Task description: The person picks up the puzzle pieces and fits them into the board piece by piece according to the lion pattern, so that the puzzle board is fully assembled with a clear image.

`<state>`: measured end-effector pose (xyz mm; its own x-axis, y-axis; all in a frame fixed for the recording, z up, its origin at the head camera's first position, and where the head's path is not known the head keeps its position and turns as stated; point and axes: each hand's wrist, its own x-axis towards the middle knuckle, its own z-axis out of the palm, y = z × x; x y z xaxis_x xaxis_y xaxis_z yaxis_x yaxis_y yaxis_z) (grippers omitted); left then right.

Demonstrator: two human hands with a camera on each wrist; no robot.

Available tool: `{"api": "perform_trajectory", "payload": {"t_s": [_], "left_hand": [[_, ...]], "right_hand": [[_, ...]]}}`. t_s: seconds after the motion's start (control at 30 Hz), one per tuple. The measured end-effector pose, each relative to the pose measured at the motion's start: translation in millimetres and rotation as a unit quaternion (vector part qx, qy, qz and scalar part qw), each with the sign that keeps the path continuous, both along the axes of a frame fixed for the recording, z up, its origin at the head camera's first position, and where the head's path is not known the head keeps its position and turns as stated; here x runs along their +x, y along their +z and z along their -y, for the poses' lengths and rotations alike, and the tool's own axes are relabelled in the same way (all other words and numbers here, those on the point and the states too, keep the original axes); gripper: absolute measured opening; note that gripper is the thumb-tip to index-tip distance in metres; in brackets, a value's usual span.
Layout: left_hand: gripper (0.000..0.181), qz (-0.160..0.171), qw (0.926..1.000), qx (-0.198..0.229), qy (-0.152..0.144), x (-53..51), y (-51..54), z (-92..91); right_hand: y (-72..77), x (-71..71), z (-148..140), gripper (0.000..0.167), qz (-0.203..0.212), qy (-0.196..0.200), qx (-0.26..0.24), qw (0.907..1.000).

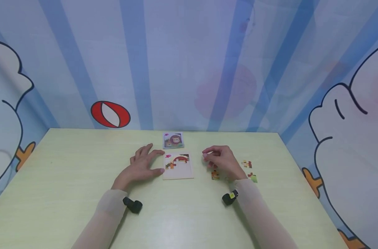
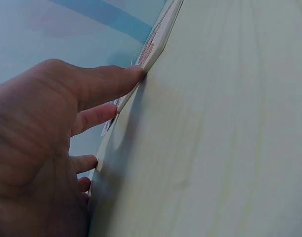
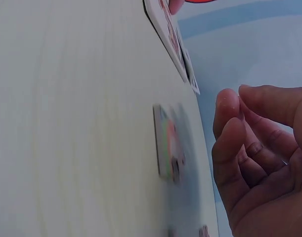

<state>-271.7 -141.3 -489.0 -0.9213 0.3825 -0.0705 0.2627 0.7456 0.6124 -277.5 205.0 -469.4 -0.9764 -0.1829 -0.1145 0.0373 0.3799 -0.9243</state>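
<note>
A square puzzle board (image 1: 182, 172) lies on the table, with joined pieces along its upper and left parts and a bare pale area at lower right. My left hand (image 1: 140, 167) touches the board's left edge with thumb and index fingertip, the fingers spread. To the right of the board my right hand (image 1: 222, 159) hovers, its fingers loosely bent and the thumb near the index fingertip. Nothing shows between them in the right wrist view. Loose puzzle pieces lie below and beside this hand, among them an orange one (image 1: 215, 175); the hand partly covers others.
Behind the board lies a picture card (image 1: 173, 140) with a lion on it. Two more loose pieces, a brown-and-white one (image 1: 246, 164) and a green one (image 1: 252, 177), lie right of the right wrist. A striped cartoon curtain (image 1: 182, 69) hangs behind the table's far edge.
</note>
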Motion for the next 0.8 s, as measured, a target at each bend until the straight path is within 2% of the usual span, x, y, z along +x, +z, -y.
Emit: {"api": "perform_trajectory", "payload": {"t_s": [0.33, 0.6, 0.8], "left_hand": [[0.066, -0.001, 1.0000, 0.002, -0.001, 0.0, -1.1, 0.1], [0.067, -0.002, 1.0000, 0.003, -0.003, -0.2, -1.3, 0.2], [0.067, -0.002, 1.0000, 0.003, -0.002, 0.0, -1.1, 0.4]], "right_hand": [[2.9, 5.9, -30, 0.028, 0.001, -0.034, 0.030, 0.9990], [8.9, 11.8, -56, 0.031, -0.008, -0.051, 0.065, 0.9965], [7.1, 13.4, -71, 0.034, -0.002, -0.058, 0.077, 0.9953]]}}
